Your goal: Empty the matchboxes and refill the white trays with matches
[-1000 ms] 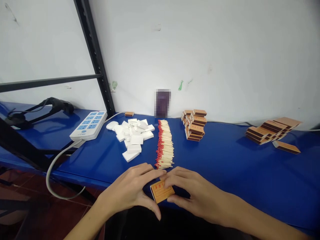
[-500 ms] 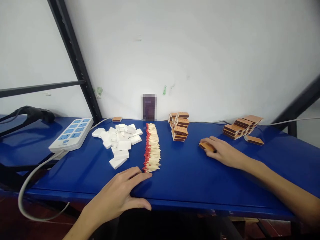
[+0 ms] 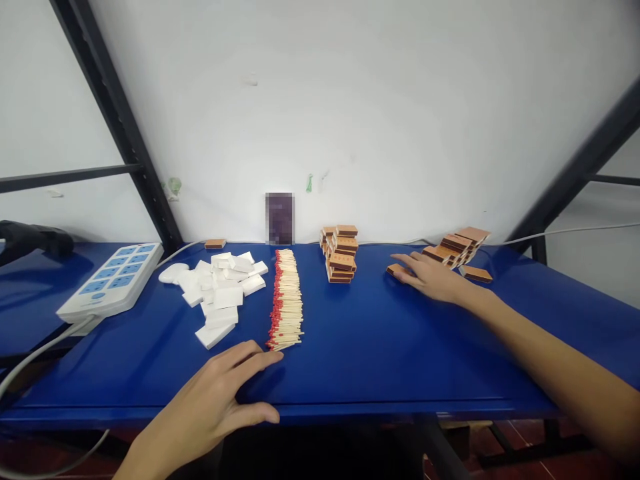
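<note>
My left hand [image 3: 220, 387] is open, its fingers and thumb apart, at the table's front edge. Its fingertips are by the near end of a long row of matches [image 3: 289, 300], red heads facing left. Further right, my right hand [image 3: 425, 273] reaches over the table with its fingers around an orange-brown matchbox [image 3: 397, 271]. The hand covers part of this box. Right of that hand stands a stepped stack of matchboxes [image 3: 457, 247], with a single matchbox [image 3: 476, 274] lying in front of it. Another matchbox stack [image 3: 343, 253] stands between the matches and my right hand.
A heap of small white boxes [image 3: 225, 293] lies left of the matches. A power strip [image 3: 113, 280] with a cable is at the left. One matchbox [image 3: 215, 244] and a blurred dark rectangle [image 3: 280, 219] are near the wall. Black shelf posts [image 3: 120, 127] frame the table.
The view has turned to the right. My right hand and its matchbox have moved back towards the wall, and its fingers are stretched further out. My left hand stays by the matches.
</note>
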`<state>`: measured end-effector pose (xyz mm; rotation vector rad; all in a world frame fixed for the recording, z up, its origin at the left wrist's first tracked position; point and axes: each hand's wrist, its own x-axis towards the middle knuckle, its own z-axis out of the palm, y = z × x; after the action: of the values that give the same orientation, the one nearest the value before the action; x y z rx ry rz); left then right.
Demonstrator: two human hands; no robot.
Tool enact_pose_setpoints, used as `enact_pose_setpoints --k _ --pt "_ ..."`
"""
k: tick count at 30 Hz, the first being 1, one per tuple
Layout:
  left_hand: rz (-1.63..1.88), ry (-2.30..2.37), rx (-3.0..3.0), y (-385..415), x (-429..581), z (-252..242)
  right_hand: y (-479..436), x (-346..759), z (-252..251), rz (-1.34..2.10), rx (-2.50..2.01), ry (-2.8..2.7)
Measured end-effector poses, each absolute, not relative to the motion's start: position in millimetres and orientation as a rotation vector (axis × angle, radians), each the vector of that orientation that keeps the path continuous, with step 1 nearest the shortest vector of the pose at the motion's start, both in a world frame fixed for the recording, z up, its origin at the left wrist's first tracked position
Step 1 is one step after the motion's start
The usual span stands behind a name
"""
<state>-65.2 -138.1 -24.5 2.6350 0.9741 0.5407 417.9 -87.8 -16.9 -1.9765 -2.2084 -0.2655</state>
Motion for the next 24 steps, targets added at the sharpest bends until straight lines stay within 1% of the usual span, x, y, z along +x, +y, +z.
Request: enact_pose_setpoints --k 3,5,8,12,24 --pt "0.535 0.979 2.640 -138.0 -65.1 -23.8 -86.6 442.2 5.0 -0.520 -1.980 -2.253" --pt "0.510 0.984 2.634 -137.9 -65.0 -23.3 -79.8 463.4 17.4 -0.604 -2.053 -2.356" --pt "0.482 1.006 2.642 -136.9 -66.0 -23.9 -65.8 488.5 24.5 -0.584 -2.070 -2.600" --pt "0.497 1.007 2.664 -133.8 -67.5 -26.3 -54.3 495.7 18.5 -0.666 -2.049 -2.784" --pt "0.517 1.067 2.695 -133.3 -72.5 -31.7 -59.6 483.4 23.4 -0.641 -2.046 -2.767"
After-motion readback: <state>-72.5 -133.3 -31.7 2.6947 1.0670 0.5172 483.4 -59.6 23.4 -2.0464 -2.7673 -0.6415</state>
